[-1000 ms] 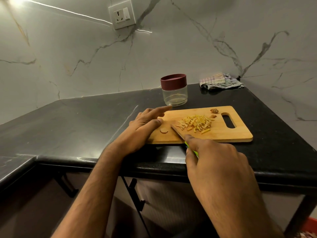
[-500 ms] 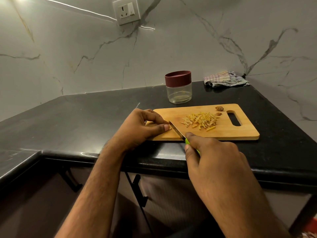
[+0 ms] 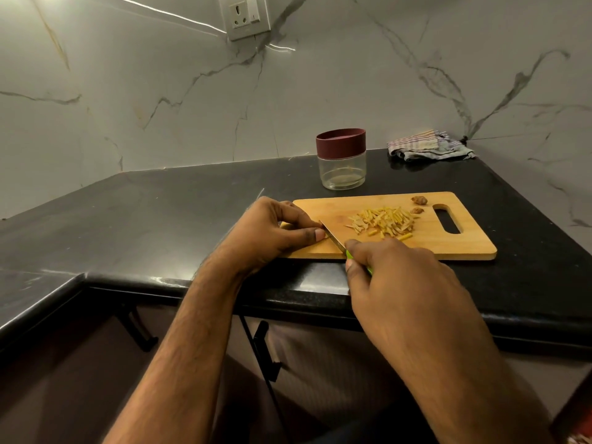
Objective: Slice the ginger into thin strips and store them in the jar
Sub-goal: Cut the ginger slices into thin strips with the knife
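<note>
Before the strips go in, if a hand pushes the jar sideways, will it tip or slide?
The jar looks short and wide, so it would probably slide on the glossy black counter rather than tip. Its clear body looks like glass, perhaps heavy for its size and breakable. The maroon lid is on; how tightly cannot be told.

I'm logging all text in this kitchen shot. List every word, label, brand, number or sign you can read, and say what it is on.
None can be read.
The jar and its maroon lid: no label shows.
The wall socket: no legible marking.
The cutting board, knife and folded cloth: no print shows.
</note>
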